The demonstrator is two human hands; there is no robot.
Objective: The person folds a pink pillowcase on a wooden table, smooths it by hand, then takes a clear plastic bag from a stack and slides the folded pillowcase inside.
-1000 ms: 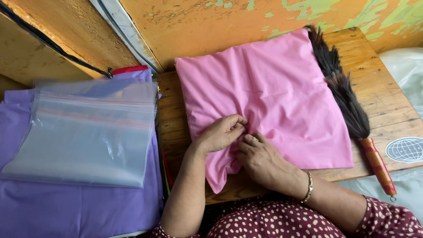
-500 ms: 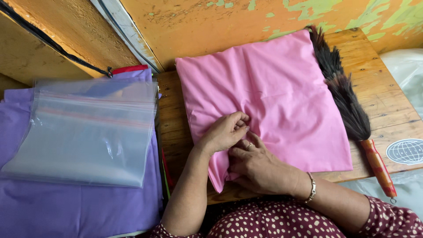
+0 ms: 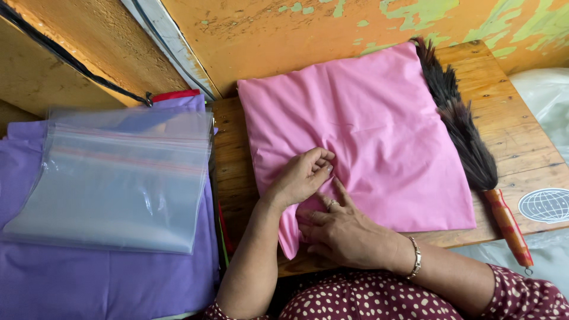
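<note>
Both hands on pink cloth (image 3: pixel 367 130) – L hand (image 3: pixel 302 178) pinching, R hand (image 3: pixel 341 231) flat

A feather duster (image 3: pixel 459 133) lies along the wooden worktop (image 3: pixel 510 127); clear zip bags (image 3: pixel 118 178) rest on purple fabric (image 3: pixel 101 278).

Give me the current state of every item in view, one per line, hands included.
Pink cloth: spread flat on the wooden table, near corner bunched.
Left hand: pressing the cloth, fingers curled.
Right hand: flat on the near corner.
Clear plastic bags: stacked, lying on purple cloth.
Feather duster: lying along the pink cloth's right edge.
</note>
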